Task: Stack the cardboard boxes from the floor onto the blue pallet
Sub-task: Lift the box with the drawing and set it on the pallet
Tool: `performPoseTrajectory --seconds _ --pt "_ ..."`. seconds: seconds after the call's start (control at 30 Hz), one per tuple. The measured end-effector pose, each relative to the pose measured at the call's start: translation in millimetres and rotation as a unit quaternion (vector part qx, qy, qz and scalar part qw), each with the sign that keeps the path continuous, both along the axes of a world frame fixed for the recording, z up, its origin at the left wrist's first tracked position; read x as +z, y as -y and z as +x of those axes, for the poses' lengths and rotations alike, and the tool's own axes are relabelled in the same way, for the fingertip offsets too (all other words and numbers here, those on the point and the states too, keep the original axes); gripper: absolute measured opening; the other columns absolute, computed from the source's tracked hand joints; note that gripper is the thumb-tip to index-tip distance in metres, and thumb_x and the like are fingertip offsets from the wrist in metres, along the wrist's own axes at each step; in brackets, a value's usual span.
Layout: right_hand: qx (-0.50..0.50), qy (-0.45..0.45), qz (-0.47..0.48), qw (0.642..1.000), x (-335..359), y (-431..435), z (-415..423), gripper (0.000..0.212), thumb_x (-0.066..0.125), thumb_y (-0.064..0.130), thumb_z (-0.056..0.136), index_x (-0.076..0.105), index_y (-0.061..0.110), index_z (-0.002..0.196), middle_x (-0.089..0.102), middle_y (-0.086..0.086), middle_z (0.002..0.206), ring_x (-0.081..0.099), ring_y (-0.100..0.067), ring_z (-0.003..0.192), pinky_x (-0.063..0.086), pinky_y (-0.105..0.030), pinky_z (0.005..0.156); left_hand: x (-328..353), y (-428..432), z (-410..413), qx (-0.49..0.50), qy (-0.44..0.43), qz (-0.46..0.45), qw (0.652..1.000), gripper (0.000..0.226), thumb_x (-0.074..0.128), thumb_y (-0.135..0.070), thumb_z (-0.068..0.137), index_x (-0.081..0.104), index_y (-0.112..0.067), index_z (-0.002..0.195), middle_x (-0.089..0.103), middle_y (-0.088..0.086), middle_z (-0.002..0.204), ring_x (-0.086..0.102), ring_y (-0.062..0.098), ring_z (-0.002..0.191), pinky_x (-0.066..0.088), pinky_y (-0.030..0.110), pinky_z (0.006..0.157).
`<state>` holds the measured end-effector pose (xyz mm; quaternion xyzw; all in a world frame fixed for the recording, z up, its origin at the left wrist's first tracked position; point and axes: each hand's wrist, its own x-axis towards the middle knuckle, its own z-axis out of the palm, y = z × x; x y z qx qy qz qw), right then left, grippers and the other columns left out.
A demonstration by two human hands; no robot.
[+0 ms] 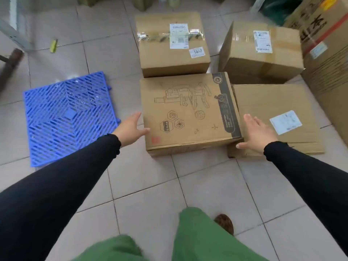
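Now I bracket the printed box (190, 112) on the floor, left hand (130, 129) and right hand (258, 133) open, fingers loosely together; stiff, probably hefty, so I'd grip its side walls low.

Pale tiled floor (146, 185). Directly on it: blue pallet (69, 117) at left, bare; four cardboard boxes in a cluster at right, printed box (188, 113) nearest; small yellow-green item (53, 45) far left.
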<state>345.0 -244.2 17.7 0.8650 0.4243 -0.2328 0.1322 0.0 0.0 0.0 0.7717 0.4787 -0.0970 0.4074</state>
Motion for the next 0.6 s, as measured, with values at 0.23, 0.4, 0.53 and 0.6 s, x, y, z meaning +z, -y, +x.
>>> performPoseTrajectory --seconds 0.23,0.4,0.53,0.6 --pt "-0.006 -0.013 0.042 0.999 -71 1 28 0.138 0.086 0.060 0.067 0.000 0.017 0.166 -0.004 -0.002 0.174 -0.002 -0.026 0.160 0.013 -0.055 0.124 -70 -23 23 0.078 0.160 -0.064 0.982 0.073 0.074 -0.035 0.091 0.037 -0.019 0.152 0.057 -0.010 0.137 0.058 0.007 0.114 0.044 0.017 0.088" --pt "-0.004 -0.036 0.120 0.992 -88 4 21 0.138 0.088 0.062 0.062 0.006 0.022 0.166 0.004 0.002 0.174 0.000 -0.022 0.160 0.011 -0.059 0.123 -85 -26 33 0.167 0.247 -0.116 0.948 0.078 0.081 -0.025 0.086 0.033 -0.017 0.148 0.061 -0.005 0.133 0.064 0.004 0.110 0.053 0.014 0.073" --pt "0.000 -0.065 0.149 0.987 -87 12 -1 0.136 0.088 0.062 0.062 0.008 0.022 0.166 0.008 0.002 0.174 0.001 -0.020 0.159 0.012 -0.057 0.123 -90 -27 15 0.184 0.274 -0.119 0.937 0.078 0.083 -0.023 0.083 0.036 -0.020 0.146 0.065 -0.007 0.128 0.066 0.008 0.112 0.055 0.029 0.090" --pt "0.003 -0.087 0.164 0.983 -84 17 -17 0.135 0.087 0.063 0.062 0.010 0.023 0.166 0.010 0.001 0.173 0.002 -0.019 0.159 0.015 -0.055 0.124 -90 -27 -2 0.190 0.279 -0.130 0.932 0.078 0.085 -0.024 0.081 0.040 -0.023 0.144 0.068 -0.009 0.125 0.070 0.006 0.108 0.056 0.031 0.092"
